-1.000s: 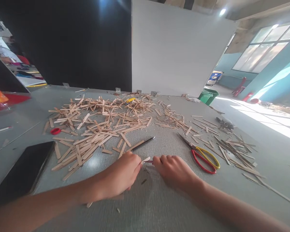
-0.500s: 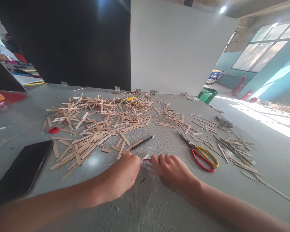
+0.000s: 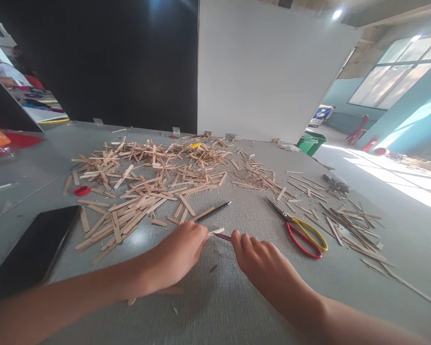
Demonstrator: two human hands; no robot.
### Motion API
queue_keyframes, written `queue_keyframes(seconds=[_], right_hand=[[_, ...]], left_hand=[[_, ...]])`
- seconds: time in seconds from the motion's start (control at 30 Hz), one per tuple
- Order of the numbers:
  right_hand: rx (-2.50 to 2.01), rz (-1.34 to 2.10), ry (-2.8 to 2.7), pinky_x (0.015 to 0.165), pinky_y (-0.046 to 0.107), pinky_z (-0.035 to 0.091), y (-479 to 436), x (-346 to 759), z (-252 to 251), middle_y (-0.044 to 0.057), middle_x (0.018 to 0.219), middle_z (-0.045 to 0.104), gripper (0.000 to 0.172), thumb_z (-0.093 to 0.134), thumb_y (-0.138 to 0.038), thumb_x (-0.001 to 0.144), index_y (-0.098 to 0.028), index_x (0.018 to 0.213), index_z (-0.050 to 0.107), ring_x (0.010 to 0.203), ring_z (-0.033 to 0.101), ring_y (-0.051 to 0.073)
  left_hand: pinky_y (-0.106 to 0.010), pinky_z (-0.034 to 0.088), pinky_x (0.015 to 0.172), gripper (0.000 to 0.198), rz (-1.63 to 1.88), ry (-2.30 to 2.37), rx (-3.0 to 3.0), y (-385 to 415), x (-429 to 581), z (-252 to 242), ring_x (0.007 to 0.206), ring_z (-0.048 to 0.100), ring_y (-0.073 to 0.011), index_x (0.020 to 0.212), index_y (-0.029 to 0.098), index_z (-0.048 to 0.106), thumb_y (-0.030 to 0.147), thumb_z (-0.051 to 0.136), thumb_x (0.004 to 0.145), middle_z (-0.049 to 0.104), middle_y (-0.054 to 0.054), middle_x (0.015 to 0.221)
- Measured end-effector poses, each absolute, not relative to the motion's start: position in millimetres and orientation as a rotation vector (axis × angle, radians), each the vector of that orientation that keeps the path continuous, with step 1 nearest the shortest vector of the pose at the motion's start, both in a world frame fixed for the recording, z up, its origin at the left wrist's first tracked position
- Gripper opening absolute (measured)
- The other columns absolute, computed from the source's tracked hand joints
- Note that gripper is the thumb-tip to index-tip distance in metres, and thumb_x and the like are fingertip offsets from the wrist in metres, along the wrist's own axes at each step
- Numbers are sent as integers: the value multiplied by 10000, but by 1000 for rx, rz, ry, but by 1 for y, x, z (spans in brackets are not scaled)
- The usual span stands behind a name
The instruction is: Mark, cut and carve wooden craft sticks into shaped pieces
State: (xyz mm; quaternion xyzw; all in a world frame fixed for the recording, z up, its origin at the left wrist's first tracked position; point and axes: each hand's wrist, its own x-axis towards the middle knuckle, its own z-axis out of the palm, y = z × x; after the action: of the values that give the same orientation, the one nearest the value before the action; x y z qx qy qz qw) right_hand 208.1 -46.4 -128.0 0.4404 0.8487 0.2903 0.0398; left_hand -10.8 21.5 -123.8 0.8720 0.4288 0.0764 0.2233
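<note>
Left hand [image 3: 183, 251]: closed, its fingers gripping a small pale wooden stick [image 3: 217, 231], one end of which projects toward the right. Right hand [image 3: 262, 256]: closed around a slim reddish tool [image 3: 224, 237], its tip directed leftward to the stick; whether the two touch cannot be told. Both hands are over the near middle of a grey desk [image 3: 237, 306], with the held stick between them.

Just beyond the left hand lies a black pen [image 3: 215, 211], slanting up to the right. To the right of the right hand, well apart from it, rest scissors [image 3: 288, 219] with one red and one yellow handle, blades pointing away and to the left. A broad heap of loose sticks [image 3: 140, 211] spreads across the left and middle of the desk; a red ring [image 3: 82, 193] lies at its left edge, and nearer, a dark phone [image 3: 36, 247]. Thin strips [image 3: 345, 225] are scattered at the right.
</note>
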Motion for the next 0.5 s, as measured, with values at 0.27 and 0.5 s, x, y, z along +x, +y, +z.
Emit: queue_keyframes(seconds=[0.27, 0.5], right_hand=[[1445, 336, 2697, 581, 358, 417, -35, 232, -112, 68, 874, 679, 133, 539, -203, 1048, -186, 1043, 671, 731, 642, 240], [1361, -1706, 2012, 442, 214, 289, 9, 247, -87, -67, 588, 424, 382, 411, -272, 1066, -218, 689, 444, 472, 373, 89]], left_hand=[[-308, 259, 574, 416, 220, 1111, 2331, 18, -6, -119, 541, 446, -138, 683, 210, 450, 300, 347, 1075, 506, 19, 602], [-324, 191, 542, 320, 212, 1076, 2179, 6, -1, -125, 499, 290, -140, 703, 212, 496, 217, 416, 1012, 437, 24, 577]])
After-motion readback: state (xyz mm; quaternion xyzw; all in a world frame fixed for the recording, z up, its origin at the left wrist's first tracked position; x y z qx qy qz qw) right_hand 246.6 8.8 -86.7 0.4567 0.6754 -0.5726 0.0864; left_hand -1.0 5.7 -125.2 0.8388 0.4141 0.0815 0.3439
